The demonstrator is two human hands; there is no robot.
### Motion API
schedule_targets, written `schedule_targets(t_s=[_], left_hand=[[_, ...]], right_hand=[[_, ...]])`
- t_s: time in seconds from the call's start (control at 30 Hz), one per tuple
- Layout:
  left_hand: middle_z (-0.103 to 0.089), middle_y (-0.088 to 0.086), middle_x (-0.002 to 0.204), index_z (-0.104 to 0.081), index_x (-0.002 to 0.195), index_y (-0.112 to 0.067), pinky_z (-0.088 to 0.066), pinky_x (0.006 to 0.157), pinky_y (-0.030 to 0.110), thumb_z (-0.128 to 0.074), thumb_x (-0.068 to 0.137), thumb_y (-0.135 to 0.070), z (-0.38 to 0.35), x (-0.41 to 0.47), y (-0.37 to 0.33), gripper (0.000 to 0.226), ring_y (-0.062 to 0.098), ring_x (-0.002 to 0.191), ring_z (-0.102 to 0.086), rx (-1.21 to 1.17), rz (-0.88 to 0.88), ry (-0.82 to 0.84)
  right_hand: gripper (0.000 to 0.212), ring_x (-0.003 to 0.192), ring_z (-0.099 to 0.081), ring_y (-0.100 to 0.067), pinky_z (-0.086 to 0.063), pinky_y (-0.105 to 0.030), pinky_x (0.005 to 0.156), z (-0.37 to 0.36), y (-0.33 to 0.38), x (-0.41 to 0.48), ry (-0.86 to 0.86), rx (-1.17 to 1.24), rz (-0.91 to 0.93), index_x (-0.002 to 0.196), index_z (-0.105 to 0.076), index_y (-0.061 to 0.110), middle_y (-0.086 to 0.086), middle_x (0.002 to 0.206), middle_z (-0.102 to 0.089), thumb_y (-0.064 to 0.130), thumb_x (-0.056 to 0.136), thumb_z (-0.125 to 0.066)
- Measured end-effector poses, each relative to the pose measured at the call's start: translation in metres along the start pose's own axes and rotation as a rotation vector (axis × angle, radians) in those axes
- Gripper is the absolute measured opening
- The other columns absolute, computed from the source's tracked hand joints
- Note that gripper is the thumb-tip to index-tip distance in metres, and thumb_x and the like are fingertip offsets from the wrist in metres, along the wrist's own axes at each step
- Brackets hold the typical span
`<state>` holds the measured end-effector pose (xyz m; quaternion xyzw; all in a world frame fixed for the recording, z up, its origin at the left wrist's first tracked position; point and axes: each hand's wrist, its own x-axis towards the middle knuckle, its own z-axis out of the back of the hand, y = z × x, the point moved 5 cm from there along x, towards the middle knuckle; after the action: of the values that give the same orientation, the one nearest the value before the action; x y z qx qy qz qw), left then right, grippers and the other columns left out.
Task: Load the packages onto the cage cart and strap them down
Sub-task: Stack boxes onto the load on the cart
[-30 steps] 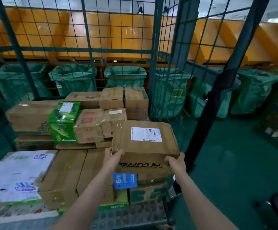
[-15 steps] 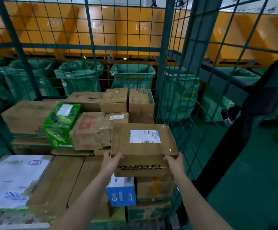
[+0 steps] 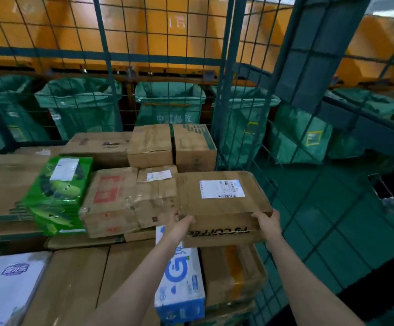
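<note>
I hold a flat brown cardboard box with a white shipping label on top and black lettering on its near side. My left hand grips its near left corner and my right hand grips its near right corner. The box sits level over the stack at the right side of the green wire cage cart, against a taped brown box. Under it lie a blue and white carton and a brown box with yellow tape.
More packages fill the cart: a green printed box, a white carton at the near left, brown boxes at the back. The cage's mesh side stands right of the load. Green mail sacks hang behind, with green floor to the right.
I have stepped closer and the held box has moved forward and left, now butting against the taped brown box. Both hands keep the same grip.
</note>
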<state>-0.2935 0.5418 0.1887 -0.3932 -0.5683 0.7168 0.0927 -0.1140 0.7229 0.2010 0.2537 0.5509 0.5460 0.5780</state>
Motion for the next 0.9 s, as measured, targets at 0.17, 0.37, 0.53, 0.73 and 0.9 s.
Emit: schedule_targets(t_s=[0.17, 0.37, 0.53, 0.73, 0.9], left_hand=[[-0.048, 0.004, 0.118, -0.033, 0.135, -0.015, -0.043, 0.09, 0.033, -0.06, 0.088, -0.023, -0.003, 0.009, -0.005, 0.054, 0.02, 0.103, -0.05, 0.049, -0.053, 0.004], [-0.046, 0.0, 0.124, -0.033, 0.132, -0.018, -0.041, 0.09, 0.031, -0.061, 0.087, -0.025, -0.015, 0.013, -0.012, 0.053, 0.019, 0.112, -0.048, 0.132, -0.109, 0.003], [-0.045, 0.002, 0.129, -0.033, 0.136, -0.015, -0.04, 0.088, 0.03, -0.06, 0.088, -0.023, -0.015, 0.024, -0.027, 0.055, 0.019, 0.112, -0.047, 0.098, -0.112, -0.017], [-0.043, 0.008, 0.139, -0.033, 0.14, -0.014, -0.043, 0.101, 0.043, -0.063, 0.085, -0.026, -0.014, 0.041, -0.027, 0.064, 0.027, 0.123, -0.046, 0.1, -0.052, -0.076], [-0.047, 0.011, 0.134, -0.036, 0.137, -0.012, -0.044, 0.093, 0.041, -0.063, 0.084, -0.024, -0.017, 0.054, -0.03, 0.061, 0.029, 0.118, -0.05, 0.085, -0.045, -0.122]], right_hand=[[0.064, 0.11, -0.049, -0.028, -0.041, -0.036, 0.09, -0.003, 0.004, 0.015, -0.067, 0.0, -0.036, 0.144, -0.029, 0.015, -0.011, 0.129, -0.05, 0.015, 0.086, -0.057], [0.058, 0.097, -0.045, -0.023, -0.035, -0.032, 0.078, 0.005, -0.002, 0.02, -0.112, 0.013, -0.03, 0.137, -0.033, 0.014, -0.009, 0.115, -0.049, 0.011, 0.085, -0.056], [0.063, 0.097, -0.045, -0.023, -0.036, -0.033, 0.079, -0.007, 0.006, 0.028, -0.029, 0.025, -0.023, 0.139, -0.029, 0.016, -0.007, 0.114, -0.047, 0.011, 0.083, -0.057], [0.066, 0.098, -0.046, -0.024, -0.036, -0.033, 0.075, -0.015, 0.017, 0.045, 0.026, 0.018, -0.012, 0.14, -0.029, 0.018, -0.01, 0.122, -0.049, 0.009, 0.081, -0.056], [0.064, 0.1, -0.047, -0.027, -0.04, -0.034, 0.078, -0.023, 0.027, 0.064, 0.019, 0.007, -0.028, 0.134, -0.03, 0.016, -0.014, 0.126, -0.046, 0.011, 0.078, -0.059]])
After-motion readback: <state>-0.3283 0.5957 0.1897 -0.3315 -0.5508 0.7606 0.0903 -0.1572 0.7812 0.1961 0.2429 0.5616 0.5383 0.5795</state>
